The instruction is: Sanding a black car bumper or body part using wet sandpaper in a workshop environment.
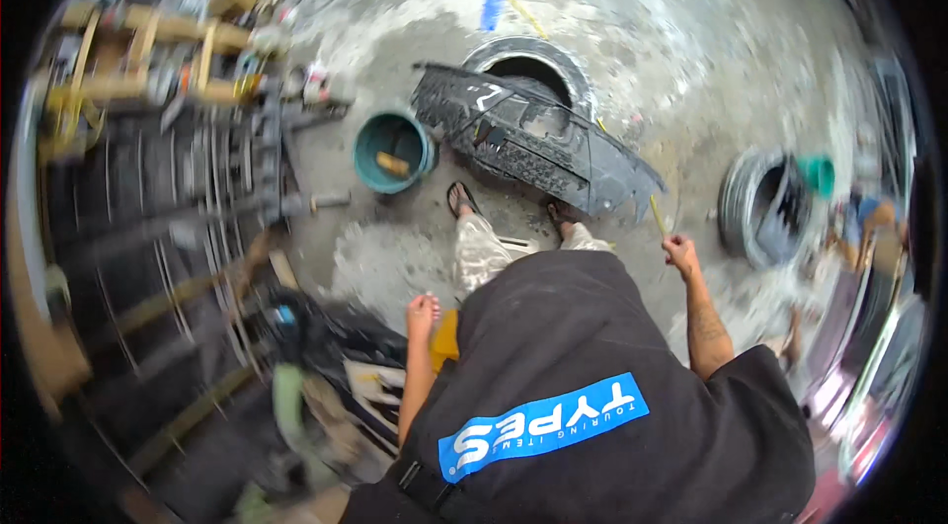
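Observation:
My right hand (679, 253) grips a thin yellow stick (659, 216) out to my right. Its far end points up at the right tip of a dark grey car panel (553, 154), wet or dirty looking. That panel lies slanted in front of my feet, propped across a tire (573, 70). My left hand (423, 312) is closed at my left side, its fingers curled; whether it holds anything small cannot be made out. Beside the left wrist shows a yellow object (445, 338) of unclear kind, partly behind my shirt.
A teal bucket (369, 173) with a wooden-looking block inside stands left of the panel. On the right are stacked tires (736, 203) and a green bucket (818, 174). Dark slatted racking (148, 178) and wooden frames crowd the left. A blue strip (492, 8) marks the concrete floor.

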Demonstrator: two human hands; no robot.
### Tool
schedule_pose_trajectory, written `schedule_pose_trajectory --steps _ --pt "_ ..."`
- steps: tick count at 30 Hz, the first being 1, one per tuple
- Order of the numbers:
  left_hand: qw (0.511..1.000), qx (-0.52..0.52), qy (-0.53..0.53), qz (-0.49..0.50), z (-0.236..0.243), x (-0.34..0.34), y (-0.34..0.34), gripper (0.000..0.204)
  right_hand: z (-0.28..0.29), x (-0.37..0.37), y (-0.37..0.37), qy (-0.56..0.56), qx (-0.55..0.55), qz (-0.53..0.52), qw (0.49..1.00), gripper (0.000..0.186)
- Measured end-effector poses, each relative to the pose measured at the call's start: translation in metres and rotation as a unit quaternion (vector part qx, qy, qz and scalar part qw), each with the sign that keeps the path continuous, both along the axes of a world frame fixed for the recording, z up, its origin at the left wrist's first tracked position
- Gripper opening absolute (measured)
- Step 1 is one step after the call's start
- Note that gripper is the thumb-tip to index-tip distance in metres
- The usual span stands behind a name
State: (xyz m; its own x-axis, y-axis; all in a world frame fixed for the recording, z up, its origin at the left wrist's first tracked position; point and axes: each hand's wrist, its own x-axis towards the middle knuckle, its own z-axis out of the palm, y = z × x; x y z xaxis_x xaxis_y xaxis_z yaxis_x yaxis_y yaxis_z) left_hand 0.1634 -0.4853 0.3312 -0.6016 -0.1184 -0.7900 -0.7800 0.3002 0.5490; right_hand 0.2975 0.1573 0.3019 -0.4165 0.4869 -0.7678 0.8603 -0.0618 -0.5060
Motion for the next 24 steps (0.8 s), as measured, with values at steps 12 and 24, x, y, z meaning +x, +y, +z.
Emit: schedule_pose_trajectory --steps 12,24 --pt "0.662 0.218 -0.146 -0.703 0.026 -0.237 0.042 0.028 0.070 -0.115 -0.219 0.059 -0.020 -0.132 0.989 0.028" --pt "0.764 0.106 -0.005 -0.637 -0.165 -0.256 0.179 0.022 -0.186 -0.168 -0.167 0.163 0.079 0.100 0.978 0.030"
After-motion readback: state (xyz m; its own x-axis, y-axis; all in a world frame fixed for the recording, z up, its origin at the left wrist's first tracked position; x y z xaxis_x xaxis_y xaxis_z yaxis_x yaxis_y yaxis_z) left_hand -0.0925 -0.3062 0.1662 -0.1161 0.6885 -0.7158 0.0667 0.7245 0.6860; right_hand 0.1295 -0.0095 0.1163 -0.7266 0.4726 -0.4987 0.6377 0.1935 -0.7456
